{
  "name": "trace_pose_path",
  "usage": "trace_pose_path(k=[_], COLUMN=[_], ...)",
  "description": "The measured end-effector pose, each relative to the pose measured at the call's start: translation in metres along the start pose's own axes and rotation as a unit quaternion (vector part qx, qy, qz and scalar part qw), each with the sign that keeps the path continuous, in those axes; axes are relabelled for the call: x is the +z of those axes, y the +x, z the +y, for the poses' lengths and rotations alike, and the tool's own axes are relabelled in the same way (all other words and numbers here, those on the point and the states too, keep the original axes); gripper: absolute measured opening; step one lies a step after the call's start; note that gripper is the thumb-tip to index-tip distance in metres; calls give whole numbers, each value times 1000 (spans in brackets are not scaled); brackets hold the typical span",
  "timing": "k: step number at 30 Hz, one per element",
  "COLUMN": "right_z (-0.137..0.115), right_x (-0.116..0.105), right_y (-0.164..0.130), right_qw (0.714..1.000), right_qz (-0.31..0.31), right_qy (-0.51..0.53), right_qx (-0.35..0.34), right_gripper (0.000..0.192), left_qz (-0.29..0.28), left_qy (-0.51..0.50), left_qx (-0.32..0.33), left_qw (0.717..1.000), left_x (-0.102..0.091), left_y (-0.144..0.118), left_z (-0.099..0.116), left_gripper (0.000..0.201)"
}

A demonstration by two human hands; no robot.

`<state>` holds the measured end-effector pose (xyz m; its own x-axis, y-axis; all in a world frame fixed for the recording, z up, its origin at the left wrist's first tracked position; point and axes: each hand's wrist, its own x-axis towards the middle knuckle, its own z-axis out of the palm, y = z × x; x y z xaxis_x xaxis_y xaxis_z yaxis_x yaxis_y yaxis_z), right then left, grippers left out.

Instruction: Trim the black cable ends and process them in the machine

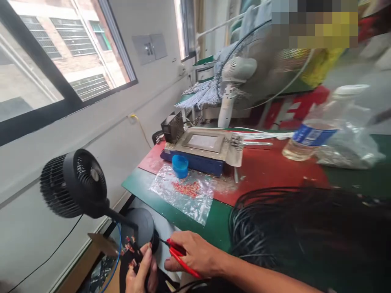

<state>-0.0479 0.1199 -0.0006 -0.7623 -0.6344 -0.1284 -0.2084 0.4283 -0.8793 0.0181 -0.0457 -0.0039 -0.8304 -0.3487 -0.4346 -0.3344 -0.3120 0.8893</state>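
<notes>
My left hand (141, 272), low in the view, is closed around a bunch of black cables (136, 255) whose stripped ends show red and copper-coloured wires. One wire end stands up by the thumb tip. To its right, my right hand (198, 252) grips red-handled pliers (180, 259). Their dark jaws point left toward that wire end, a small gap away; whether they are parted is too small to tell. A large coil of black cable (253, 228) lies on the table to the right of my hands, blurred at its right side.
A black fan (88, 179) stands at the left. On the green table (222, 219), a plastic sheet (195, 207) carries red scraps and a blue cup (180, 166). Behind are a blue-sided heating device (201, 162), a bottle (311, 136), a plastic bag (351, 146) and a white fan (226, 101).
</notes>
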Motion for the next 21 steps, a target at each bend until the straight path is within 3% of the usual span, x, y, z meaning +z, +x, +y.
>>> trace_pose_path(k=[6, 21], right_z=[1, -1], right_x=[7, 6], right_y=[-6, -7], right_qw=[998, 997], right_qz=[-10, 13], right_qy=[-67, -79], right_qx=[-9, -1], right_gripper=[42, 43], left_qz=[66, 104], left_qy=[-44, 64], left_qx=[-9, 21], left_qw=[997, 992], left_x=[11, 12], left_y=[3, 5], left_z=[1, -7], left_gripper=[46, 45])
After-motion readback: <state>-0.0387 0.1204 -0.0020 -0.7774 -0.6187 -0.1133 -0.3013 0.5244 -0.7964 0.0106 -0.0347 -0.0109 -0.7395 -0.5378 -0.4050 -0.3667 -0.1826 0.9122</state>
